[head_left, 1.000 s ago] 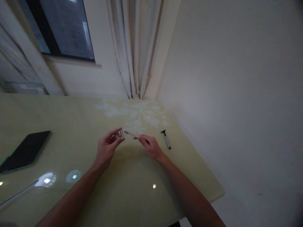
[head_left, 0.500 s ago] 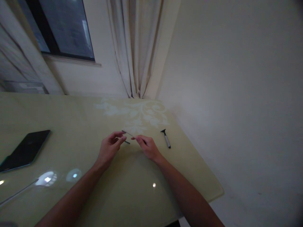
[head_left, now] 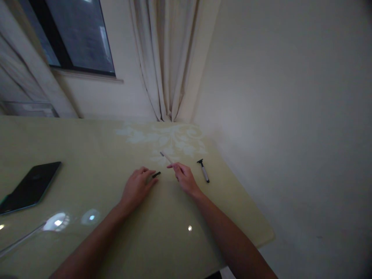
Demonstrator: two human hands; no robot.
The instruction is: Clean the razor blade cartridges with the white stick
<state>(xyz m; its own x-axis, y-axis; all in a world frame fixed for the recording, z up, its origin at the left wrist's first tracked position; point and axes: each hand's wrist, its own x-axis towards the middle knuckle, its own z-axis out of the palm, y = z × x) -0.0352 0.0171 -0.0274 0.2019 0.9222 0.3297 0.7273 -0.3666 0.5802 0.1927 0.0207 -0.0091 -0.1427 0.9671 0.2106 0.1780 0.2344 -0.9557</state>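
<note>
Below and left of frame centre, the left hand (head_left: 138, 188) has fingertips at a small dark piece (head_left: 156, 174); whether they grip it, I cannot tell. Below centre, the right hand's (head_left: 185, 179) fingers clamp a slim brush (head_left: 167, 157); rightward lies a razor (head_left: 204, 172).

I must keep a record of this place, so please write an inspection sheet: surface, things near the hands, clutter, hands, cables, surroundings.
Surface: pale glossy table, leaf pattern at far side, bright reflections
Things near the hands: toothbrush; small dark piece; razor lying right of the right hand
Clutter: dark flat device at left
Hands: right hand holds the toothbrush; left hand is at the small dark piece, grip unclear
Cables: thin pale line at lower left; cable or reflection, cannot tell
Surroundings: window, curtains, plain wall
</note>
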